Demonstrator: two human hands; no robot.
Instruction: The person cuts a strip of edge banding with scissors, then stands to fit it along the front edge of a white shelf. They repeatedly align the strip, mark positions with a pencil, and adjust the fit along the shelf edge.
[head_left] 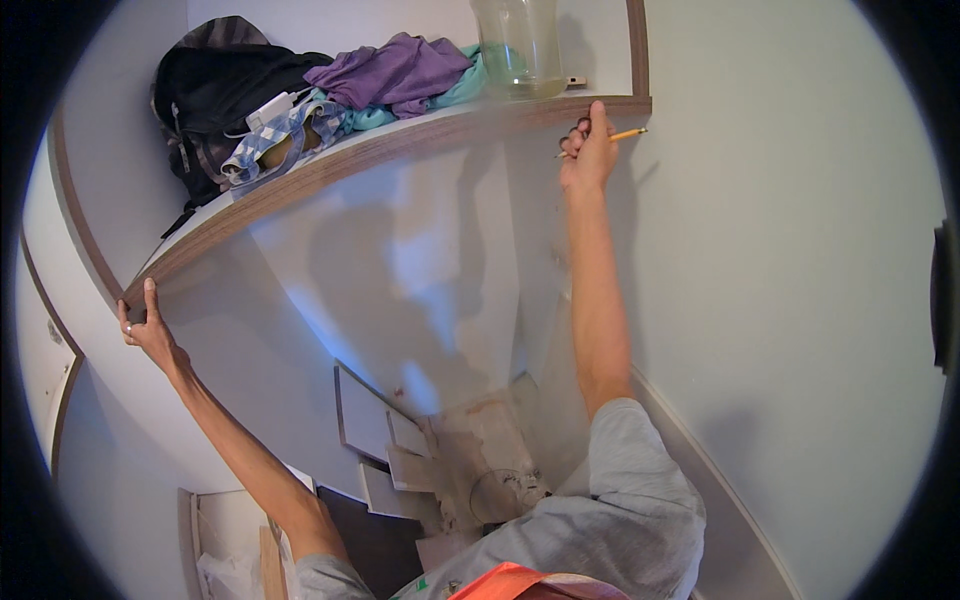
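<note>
A white shelf with a brown wood-grain front edge (pixel 350 155) spans the upper part of the view. My left hand (pixel 153 330) grips its far left end, thumb up against the edge and a ring on one finger. At the shelf's right end, my right hand (pixel 590 155) is closed around a yellow pencil (pixel 628 134), which sticks out to both sides of the fist. The right thumb points up and touches the brown edge. Above that hand, a clear glass vase (pixel 522 50) stands on the shelf.
A black backpack (pixel 215 90), purple cloth (pixel 400 72) and blue checked cloth (pixel 270 145) lie on the shelf with a white device (pixel 272 108). Below, several white boards (pixel 375 412) lean near the floor. A pale wall (pixel 780 250) rises at right, a plastic bag (pixel 225 575) sits lower left.
</note>
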